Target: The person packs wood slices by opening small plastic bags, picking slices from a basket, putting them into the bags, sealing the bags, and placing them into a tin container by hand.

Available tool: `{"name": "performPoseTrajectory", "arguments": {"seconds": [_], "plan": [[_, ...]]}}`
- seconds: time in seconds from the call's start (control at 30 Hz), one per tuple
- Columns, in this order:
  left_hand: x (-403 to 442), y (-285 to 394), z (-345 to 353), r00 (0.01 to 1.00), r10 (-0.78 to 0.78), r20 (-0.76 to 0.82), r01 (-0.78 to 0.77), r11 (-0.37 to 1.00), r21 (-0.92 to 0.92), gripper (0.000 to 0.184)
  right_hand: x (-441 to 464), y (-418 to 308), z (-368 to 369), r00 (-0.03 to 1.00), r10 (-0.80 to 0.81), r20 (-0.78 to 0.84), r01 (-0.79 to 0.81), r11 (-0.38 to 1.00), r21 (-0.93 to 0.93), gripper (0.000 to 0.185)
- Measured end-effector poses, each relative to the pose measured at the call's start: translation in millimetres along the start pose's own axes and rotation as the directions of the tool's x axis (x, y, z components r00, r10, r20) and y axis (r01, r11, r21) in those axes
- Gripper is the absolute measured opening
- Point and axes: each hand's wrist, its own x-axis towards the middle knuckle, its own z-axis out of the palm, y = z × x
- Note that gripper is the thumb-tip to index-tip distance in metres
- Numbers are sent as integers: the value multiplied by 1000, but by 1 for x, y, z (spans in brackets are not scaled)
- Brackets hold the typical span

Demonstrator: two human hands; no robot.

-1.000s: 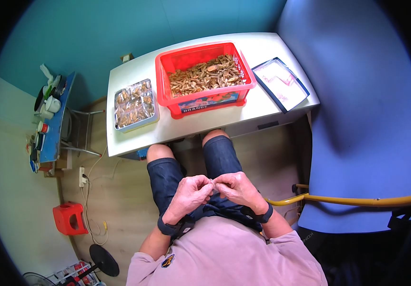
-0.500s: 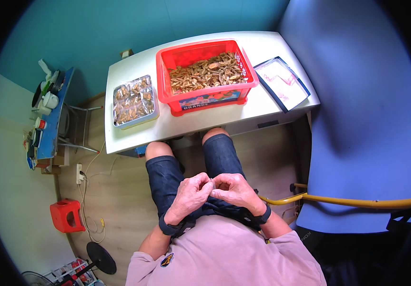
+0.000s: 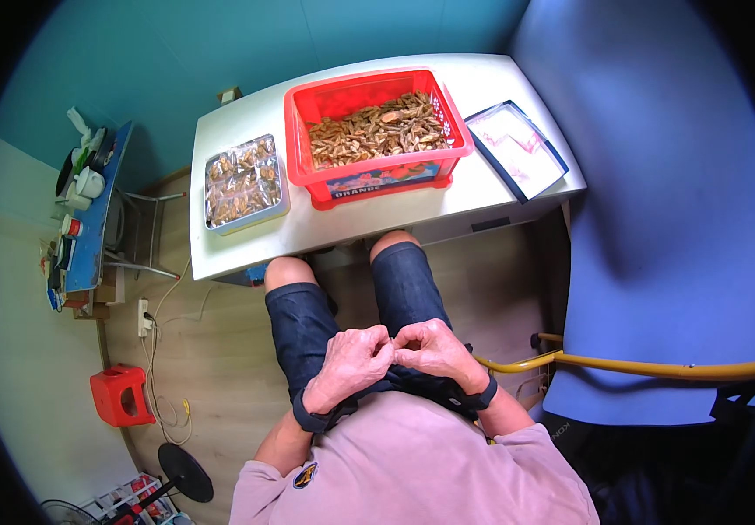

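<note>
My left hand (image 3: pixel 351 357) and my right hand (image 3: pixel 434 352) meet above my lap, fingertips pinched together and almost touching. Whatever lies between the fingers is too small and hidden to make out. Beyond my knees, a red plastic basket (image 3: pixel 377 166) on the white table (image 3: pixel 325 229) holds a heap of small brown, elongated dried pieces. To its left sits a metal tin (image 3: pixel 246 184) filled with clear packets of similar brown pieces. Neither hand touches the basket or the tin.
A black-framed tray (image 3: pixel 517 150) with clear plastic bags lies at the table's right. A blue side table (image 3: pixel 97 227) with pots, a red stool (image 3: pixel 122 395), cables and a fan base (image 3: pixel 186 472) are on the left. A yellow metal bar (image 3: pixel 657 369) runs along the right.
My hands stay together over my lap, with the fingers shifted slightly and the left knuckles turned a little. The view has tilted slightly; the basket and tin have not moved on the table.
</note>
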Motion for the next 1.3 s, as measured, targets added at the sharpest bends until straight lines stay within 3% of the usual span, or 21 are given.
{"name": "performPoseTrajectory", "arguments": {"seconds": [0.1, 0.17, 0.37, 0.57, 0.67, 0.73, 0.77, 0.8, 0.87, 0.9, 1.13, 1.3], "plan": [[0, 1, 0, 1000, 12, 4, -13, 998, 62, 21, 1, -5, 1, 999, 38, -10, -38, 995, -87, 19], [0, 1, 1, 1000, 14, 10, -15, 996, 93, 22, 0, -5, 2, 995, -92, -43, 78, 965, -252, 19], [0, 0, 2, 998, 40, 39, -47, 978, 202, 22, -2, -2, 8, 965, -253, -74, 199, 883, -424, 17], [1, 0, 3, 993, 74, 88, -95, 959, 265, 20, -2, -4, 5, 971, -239, 5, 197, 786, -586, 17], [2, 7, -4, 995, 25, 94, -45, 976, 212, 17, -1, -13, -2, 979, -198, -42, 152, 856, -495, 18], [2, 9, -9, 994, 103, -27, -99, 987, 124, 23, 0, -14, -5, 979, -185, -83, 134, 897, -421, 18], [2, 5, -9, 977, 210, -50, -204, 975, 91, 46, 0, -14, -6, 979, -163, -124, 112, 933, -341, 19], [2, 5, -10, 976, 210, -50, -205, 974, 92, 46, 0, -15, -7, 979, -164, -125, 113, 933, -341, 19], [3, 5, -9, 893, 424, -154, -414, 906, 93, 64, 1, -17, -8, 981, -110, -161, 81, 981, -176, 20], [2, 5, -7, 911, 392, -129, -387, 920, 60, 71, 1, -22, -9, 979, -128, -156, 99, 979, -180, 21], [0, 1, 4, 855, 478, -201, -457, 878, 142, 52, 0, -33, -10, 977, -163, -140, 142, 979, -146, 21], [-6, 6, 4, 840, 497, -217, -475, 868, 145, 39, -4, -33, -16, 966, -231, -117, 191, 942, -277, 22]]}}
